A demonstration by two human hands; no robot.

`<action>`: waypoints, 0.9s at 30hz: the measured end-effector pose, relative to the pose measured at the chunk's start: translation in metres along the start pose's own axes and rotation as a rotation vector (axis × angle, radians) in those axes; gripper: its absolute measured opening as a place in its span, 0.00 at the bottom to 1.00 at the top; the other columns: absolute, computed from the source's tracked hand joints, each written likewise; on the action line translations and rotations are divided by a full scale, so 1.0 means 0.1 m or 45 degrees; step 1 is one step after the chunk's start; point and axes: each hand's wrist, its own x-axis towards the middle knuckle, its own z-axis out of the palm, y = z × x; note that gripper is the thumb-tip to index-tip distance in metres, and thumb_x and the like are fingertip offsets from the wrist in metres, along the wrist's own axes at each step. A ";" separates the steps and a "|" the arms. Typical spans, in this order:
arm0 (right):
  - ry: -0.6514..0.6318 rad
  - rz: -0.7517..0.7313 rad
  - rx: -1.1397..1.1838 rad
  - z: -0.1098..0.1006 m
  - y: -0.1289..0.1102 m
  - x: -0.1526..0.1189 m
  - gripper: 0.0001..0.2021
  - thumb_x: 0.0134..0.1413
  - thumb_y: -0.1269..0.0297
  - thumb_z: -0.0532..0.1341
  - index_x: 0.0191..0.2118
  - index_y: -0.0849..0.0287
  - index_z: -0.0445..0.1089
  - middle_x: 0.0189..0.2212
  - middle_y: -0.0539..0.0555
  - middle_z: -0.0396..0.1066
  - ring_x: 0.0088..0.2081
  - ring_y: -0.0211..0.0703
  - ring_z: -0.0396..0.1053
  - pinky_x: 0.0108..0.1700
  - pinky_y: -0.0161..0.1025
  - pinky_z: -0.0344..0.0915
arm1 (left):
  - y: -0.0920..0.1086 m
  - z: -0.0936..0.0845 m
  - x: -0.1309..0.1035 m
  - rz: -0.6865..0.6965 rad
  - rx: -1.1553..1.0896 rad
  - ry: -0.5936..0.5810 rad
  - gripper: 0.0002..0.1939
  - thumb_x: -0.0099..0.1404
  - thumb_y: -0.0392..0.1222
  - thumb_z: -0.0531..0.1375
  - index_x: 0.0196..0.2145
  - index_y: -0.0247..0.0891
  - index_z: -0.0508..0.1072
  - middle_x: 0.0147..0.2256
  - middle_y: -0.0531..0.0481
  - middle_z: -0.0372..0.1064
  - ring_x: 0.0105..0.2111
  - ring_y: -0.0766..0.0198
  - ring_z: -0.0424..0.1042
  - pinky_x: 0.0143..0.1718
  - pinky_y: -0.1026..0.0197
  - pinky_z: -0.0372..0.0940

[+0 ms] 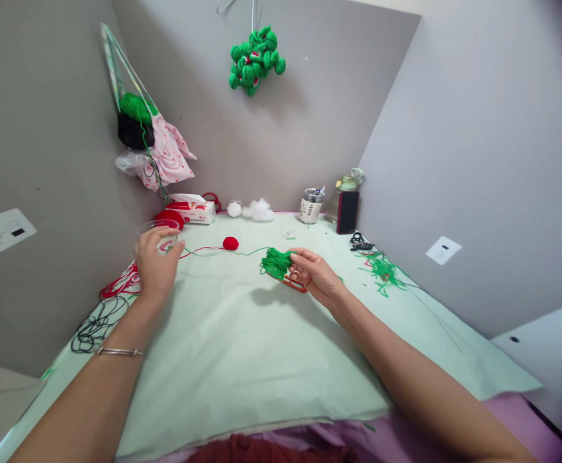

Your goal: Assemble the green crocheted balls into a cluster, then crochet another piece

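My right hand (312, 275) is above the middle of the table, fingers and thumb closed on a bundle of green yarn (276, 262) gathered in loops. A slim orange-red piece (295, 283) shows under the bundle, by the same fingers; its kind is unclear. My left hand (157, 260) is at the left side, fingers spread over a clear round container (145, 226), thumb apart from them. Something pinkish lies inside, partly covered by the hand. A thin green strand runs from the bundle toward the left hand, past a small red ball (231, 243).
Red yarn (124, 281) and black cord (95, 328) lie along the left edge. Behind are a tissue pack (191, 211), white stuffing (258, 210), a pen holder (310, 207) and a phone (347, 213). Green scraps (386, 273) lie right. Green crocheted pieces (254, 63) hang above.
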 end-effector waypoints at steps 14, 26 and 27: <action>-0.320 0.010 -0.212 0.15 0.02 -0.16 0.13 0.46 0.58 0.72 0.36 0.59 0.75 0.23 0.47 0.69 0.24 0.32 0.65 0.29 0.32 0.63 | 0.34 0.63 -0.81 -0.414 -0.243 -1.184 0.34 0.59 0.46 0.67 0.61 0.43 0.62 0.50 0.43 0.72 0.49 0.53 0.72 0.51 0.52 0.65; -0.322 -0.511 -0.836 0.25 -0.02 -0.29 0.30 0.54 0.54 0.67 0.61 0.50 0.61 0.59 0.59 0.63 0.55 0.47 0.65 0.53 0.45 0.67 | 0.22 0.65 -0.78 -0.578 -0.314 -0.942 0.18 0.61 0.53 0.65 0.42 0.37 0.75 0.36 0.48 0.75 0.35 0.61 0.74 0.45 0.56 0.67; -0.357 -0.558 -0.904 0.26 -0.01 -0.31 0.32 0.53 0.55 0.68 0.62 0.49 0.59 0.60 0.59 0.62 0.57 0.48 0.64 0.55 0.46 0.66 | 0.22 0.65 -0.79 -0.580 -0.304 -0.948 0.18 0.61 0.53 0.65 0.42 0.37 0.75 0.35 0.49 0.75 0.34 0.61 0.74 0.45 0.56 0.67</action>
